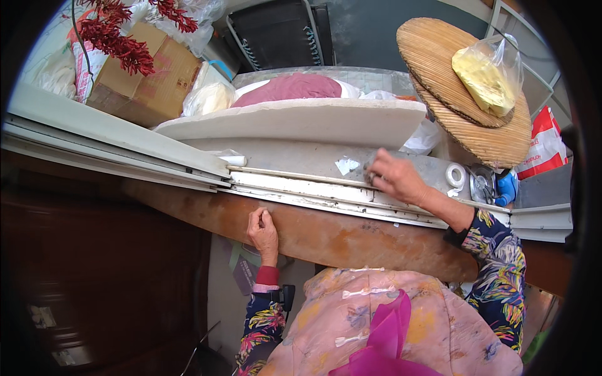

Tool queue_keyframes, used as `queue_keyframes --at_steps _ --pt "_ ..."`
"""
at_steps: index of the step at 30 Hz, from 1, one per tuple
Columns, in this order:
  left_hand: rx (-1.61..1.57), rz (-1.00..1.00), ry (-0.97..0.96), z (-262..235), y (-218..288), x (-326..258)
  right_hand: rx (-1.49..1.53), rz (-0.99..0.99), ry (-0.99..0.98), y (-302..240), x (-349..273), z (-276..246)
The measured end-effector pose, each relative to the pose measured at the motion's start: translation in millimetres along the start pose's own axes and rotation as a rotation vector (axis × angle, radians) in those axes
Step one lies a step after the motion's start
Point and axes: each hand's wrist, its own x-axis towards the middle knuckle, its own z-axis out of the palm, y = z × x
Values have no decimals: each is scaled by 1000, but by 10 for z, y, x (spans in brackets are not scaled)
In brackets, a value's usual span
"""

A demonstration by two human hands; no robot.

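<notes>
Right hand: the right hand [397, 180] is at the far edge of the track, fingers curled inward and blurred. A dark patch shows at the fingertips; cannot tell whether they pinch anything.
Window track: white, grooved window track [295, 188] with dirt in its channels, directly on the body side of the right hand and extending to both sides of it. The right forearm crosses above; the right hand appears the nearer of the two.
Track axis: long axis runs left to right across the front of the body, the right end slanting toward the wearer.
White scrap: small, irregular, crumpled white scrap [347, 165], just left of the right fingertips and apart from them, on the grey flat ledge [301, 157]. Slightly longer left to right; no clear pointing end.
Left hand: the left hand [263, 234] is on the near side of the track, fingers folded together, thumb against them; no held item visible. Beneath it, the brown, worn sill [338, 239]; firm contact cannot be confirmed.
Tape roll: white, ring-shaped roll [449, 175], right of the right hand.
Slab: long, off-white slab [301, 120], beyond the right hand.
</notes>
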Motion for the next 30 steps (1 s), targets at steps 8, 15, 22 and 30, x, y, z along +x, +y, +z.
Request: queue_keyframes --at_steps 8,15,22,30 --pt "-33 -41 -8 -12 -1 -11 91 591 14 350 -255 -419" --pt "-38 -22 -13 -24 -4 -15 50 643 -41 414 -654 -455" --pt "-76 6 -52 -51 -30 -46 -330 601 -313 174 -892 -689" --pt "-321 163 -339 -115 185 91 -280 684 98 -683 -1038 -807"
